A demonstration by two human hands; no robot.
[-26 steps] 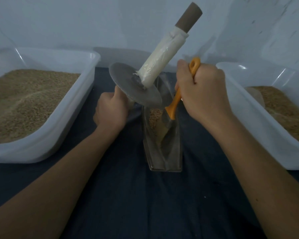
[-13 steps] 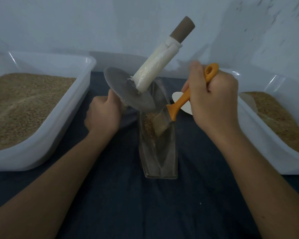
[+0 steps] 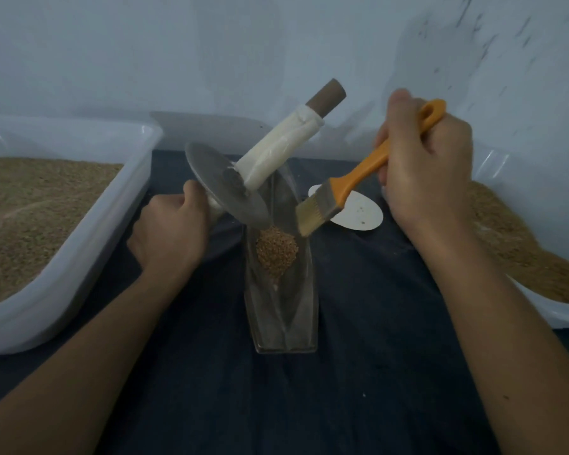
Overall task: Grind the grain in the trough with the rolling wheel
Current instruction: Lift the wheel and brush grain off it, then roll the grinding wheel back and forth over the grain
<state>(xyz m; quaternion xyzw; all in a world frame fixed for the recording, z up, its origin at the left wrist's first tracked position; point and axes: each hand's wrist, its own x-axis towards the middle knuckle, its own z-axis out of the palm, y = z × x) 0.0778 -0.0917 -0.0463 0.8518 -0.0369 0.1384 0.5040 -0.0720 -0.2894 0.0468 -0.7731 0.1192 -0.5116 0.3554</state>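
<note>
Far left: white tub [image 3: 79,274] sitting on dark cloth [image 3: 358,372], filled with tan grain.

Left hand [image 3: 170,229] curling around the lower handle of the rolling wheel [image 3: 227,188], fist clenched on it, handle itself mostly hidden behind the disc. Wheel tilting, lifted off the floor of the trough, lower rim hanging just above the far end; upper handle [image 3: 283,146], wrapped in white with a brown tip, pointing up and to the right.

Centre: clear trough [image 3: 283,323] lying lengthwise on the cloth, small mound of grain [image 3: 276,252] resting in its far half, near end bare.

Brush [image 3: 339,192] angling down over the trough's right edge, bristles hovering just beside the grain. Right hand [image 3: 424,172] gripping the orange handle, fingers wrapped tight.

Behind the brush: white oval scoop [image 3: 358,213] lying flat on the cloth.

Far right: second tub [image 3: 493,159] holding grain, partly cut off.
</note>
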